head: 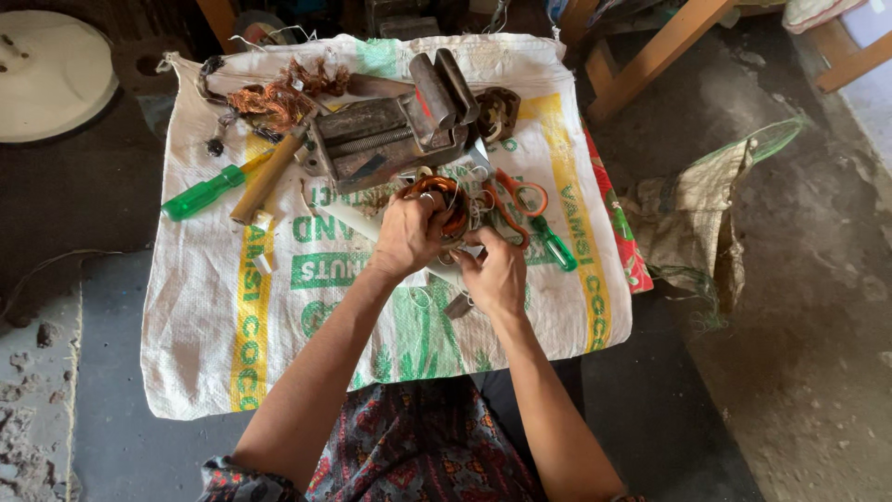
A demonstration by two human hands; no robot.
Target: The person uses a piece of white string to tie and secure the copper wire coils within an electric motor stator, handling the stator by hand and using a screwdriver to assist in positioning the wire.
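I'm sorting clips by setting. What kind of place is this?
Probably an informal floor-level repair workshop. A rusty metal bench vise, green-handled screwdrivers and tangled copper wire lie on a woven sack spread over a rough floor, while both hands work a copper coil.

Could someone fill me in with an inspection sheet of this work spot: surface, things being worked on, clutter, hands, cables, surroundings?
Surface: white woven sack with green and yellow print, spread on a dark floor.
Job's things: copper wire coil, held between both hands over the sack.
Clutter: rusty metal vise; green-handled screwdriver; wooden-handled tool; orange-handled scissors; tangle of scrap copper wire.
Grippers: left hand closed around the coil; right hand gripping at its lower edge.
Cables: thin wire trailing on the floor at left.
Surroundings: round white disc top left; crumpled sack at right; wooden furniture legs behind.
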